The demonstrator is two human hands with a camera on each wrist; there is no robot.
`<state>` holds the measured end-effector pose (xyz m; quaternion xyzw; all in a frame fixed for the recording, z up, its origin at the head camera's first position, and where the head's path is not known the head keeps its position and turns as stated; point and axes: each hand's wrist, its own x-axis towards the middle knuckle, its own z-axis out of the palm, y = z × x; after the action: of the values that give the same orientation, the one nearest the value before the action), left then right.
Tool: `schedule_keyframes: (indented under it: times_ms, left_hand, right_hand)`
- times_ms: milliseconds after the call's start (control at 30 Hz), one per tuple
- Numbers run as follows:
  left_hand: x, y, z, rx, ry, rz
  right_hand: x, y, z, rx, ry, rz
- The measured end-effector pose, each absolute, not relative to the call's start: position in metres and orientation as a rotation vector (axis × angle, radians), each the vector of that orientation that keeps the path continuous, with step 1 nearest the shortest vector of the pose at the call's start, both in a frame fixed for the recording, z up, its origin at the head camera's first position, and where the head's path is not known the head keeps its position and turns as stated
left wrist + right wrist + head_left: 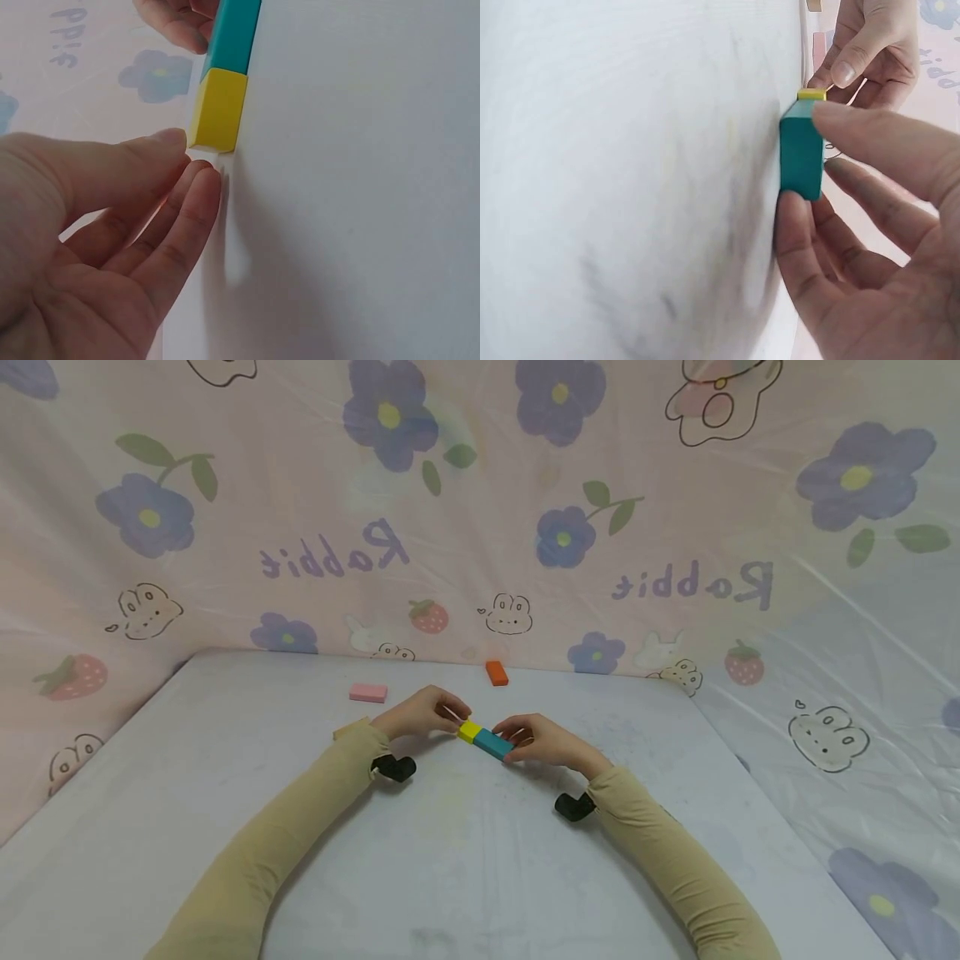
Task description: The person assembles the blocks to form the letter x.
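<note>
A yellow block (469,732) and a longer teal block (493,744) lie end to end on the white table, forming one slanted row. My right hand (551,745) holds the teal block by its outer end, thumb on one side and fingers on the other; its end face shows in the right wrist view. At the opposite end of the row, my left hand (424,713) has its thumb and fingertips right at the yellow block (219,111), its fingers loosely bent and not around it.
A pink block (368,693) lies toward the back left, and an orange block (497,673) sits near the back edge. A tan block (351,728) is partly hidden behind the left wrist. Printed cloth (480,527) hangs behind the table (450,877).
</note>
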<state>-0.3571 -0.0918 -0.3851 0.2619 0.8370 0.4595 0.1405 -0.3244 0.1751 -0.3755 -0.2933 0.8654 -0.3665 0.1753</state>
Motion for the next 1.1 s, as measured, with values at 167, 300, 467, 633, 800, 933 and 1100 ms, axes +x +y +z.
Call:
schedule_keyframes:
  times_ms: [167, 300, 467, 633, 800, 933, 1100]
  left_hand:
    - [-0.356, -0.099, -0.38, 0.765, 2.442, 1.316]
    - [-0.354, -0.105, -0.375, 0.767, 2.467, 1.322]
    - [-0.353, -0.114, -0.371, 0.758, 2.456, 1.38]
    - [-0.351, -0.124, -0.369, 0.714, 2.375, 1.459]
    - [-0.347, -0.134, -0.366, 0.693, 2.29, 1.533]
    - [-0.345, -0.144, -0.364, 0.725, 2.28, 1.548]
    - [-0.343, -0.158, -0.358, 0.765, 2.296, 1.542]
  right_hand:
    - [-0.324, 0.176, -0.375, -0.86, 2.446, -1.047]
    - [-0.324, 0.175, -0.375, -0.844, 2.445, -1.055]
    - [-0.325, 0.174, -0.376, -0.809, 2.463, -1.046]
    - [-0.326, 0.174, -0.376, -0.809, 2.476, -1.042]
    - [-0.327, 0.174, -0.377, -0.809, 2.472, -1.048]
    - [-0.328, 0.174, -0.377, -0.802, 2.479, -1.043]
    - [-0.327, 0.173, -0.376, -0.801, 2.487, -1.031]
